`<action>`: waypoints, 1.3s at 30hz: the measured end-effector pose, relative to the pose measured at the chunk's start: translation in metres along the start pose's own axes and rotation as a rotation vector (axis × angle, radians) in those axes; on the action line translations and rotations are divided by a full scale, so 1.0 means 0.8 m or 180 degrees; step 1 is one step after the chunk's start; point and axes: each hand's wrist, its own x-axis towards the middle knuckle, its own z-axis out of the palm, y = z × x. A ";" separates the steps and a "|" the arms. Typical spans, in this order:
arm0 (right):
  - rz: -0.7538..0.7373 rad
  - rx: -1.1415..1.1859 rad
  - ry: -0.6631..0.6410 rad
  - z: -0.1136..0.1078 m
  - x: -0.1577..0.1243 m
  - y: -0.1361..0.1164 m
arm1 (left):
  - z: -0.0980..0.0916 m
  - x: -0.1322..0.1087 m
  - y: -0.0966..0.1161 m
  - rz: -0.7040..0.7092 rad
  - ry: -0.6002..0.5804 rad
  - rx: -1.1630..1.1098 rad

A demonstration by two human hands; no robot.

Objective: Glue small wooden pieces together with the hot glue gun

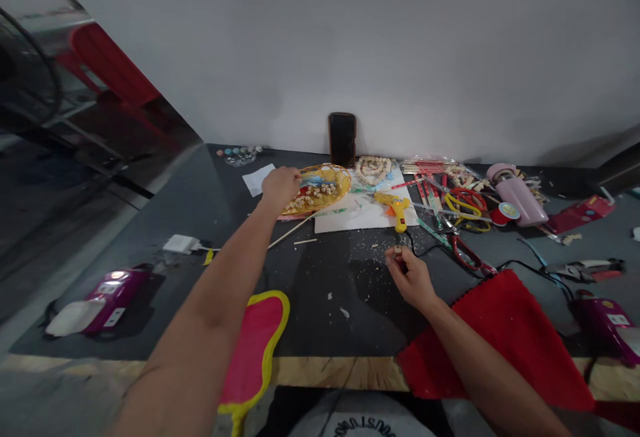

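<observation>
My left hand (280, 185) reaches far forward and is closed on the near rim of a yellow clear plastic bag (320, 187) that holds several small pale beads. My right hand (409, 276) rests lower on the dark table (320, 304), its fingertips pinched on a tiny pale piece I cannot make out. A yellow glue gun (395, 207) lies on a white sheet (360, 214) just beyond the right hand.
A black phone (342, 138) leans on the wall. Red scissors (467, 200), sticks, a pink bottle (517, 197) and red cloth (505, 337) lie at right. A pink-and-yellow paddle (253, 350) sits at the front edge. Purple devices (107, 294) (607, 320) flank both sides.
</observation>
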 end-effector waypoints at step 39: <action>0.0029 -0.0015 -0.0247 0.000 0.001 -0.003 | 0.002 -0.052 -0.003 0.0550 -0.0321 -0.0364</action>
